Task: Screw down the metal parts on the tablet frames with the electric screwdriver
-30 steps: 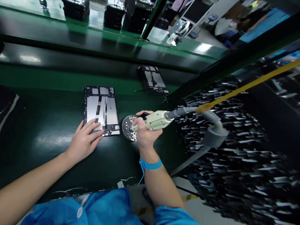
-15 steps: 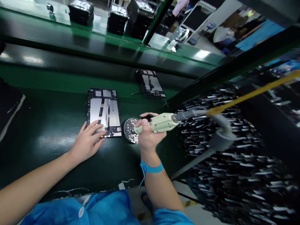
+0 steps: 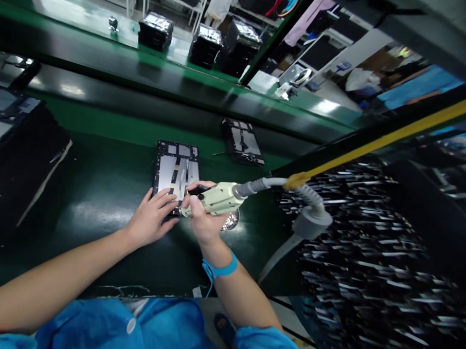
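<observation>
At the near edge of the open tablet chassis (image 3: 176, 173), the right hand (image 3: 201, 220) has its grip wrapped tight around the pale electric screwdriver (image 3: 215, 200), tip down at the chassis's near right corner, while the left hand (image 3: 153, 220) lies flat with fingers spread just left of that grip, pinning the same edge to the green table (image 3: 100, 204). This looks like the screw-driving step, and the next move calls for a square, steady tip before any push. Half a second ago the driver stood over the round screw dish (image 3: 231, 222), which now peeks out right of the grip.
</observation>
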The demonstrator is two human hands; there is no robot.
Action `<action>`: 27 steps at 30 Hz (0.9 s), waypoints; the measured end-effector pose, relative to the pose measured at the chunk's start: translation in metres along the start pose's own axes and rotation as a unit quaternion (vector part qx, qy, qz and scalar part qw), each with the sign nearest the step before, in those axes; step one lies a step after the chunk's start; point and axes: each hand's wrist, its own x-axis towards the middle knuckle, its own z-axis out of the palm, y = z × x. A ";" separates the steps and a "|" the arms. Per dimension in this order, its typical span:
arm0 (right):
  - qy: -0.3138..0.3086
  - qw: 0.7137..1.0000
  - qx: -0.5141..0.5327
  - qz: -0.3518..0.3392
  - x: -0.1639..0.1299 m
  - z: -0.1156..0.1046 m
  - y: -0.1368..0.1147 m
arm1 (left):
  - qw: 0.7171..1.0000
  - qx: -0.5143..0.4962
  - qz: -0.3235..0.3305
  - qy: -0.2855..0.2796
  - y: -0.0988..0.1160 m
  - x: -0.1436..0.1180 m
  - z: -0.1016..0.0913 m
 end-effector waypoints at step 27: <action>-0.032 0.997 -0.062 0.026 -0.010 0.002 0.011 | 0.999 0.017 -0.029 -0.002 0.007 0.001 0.002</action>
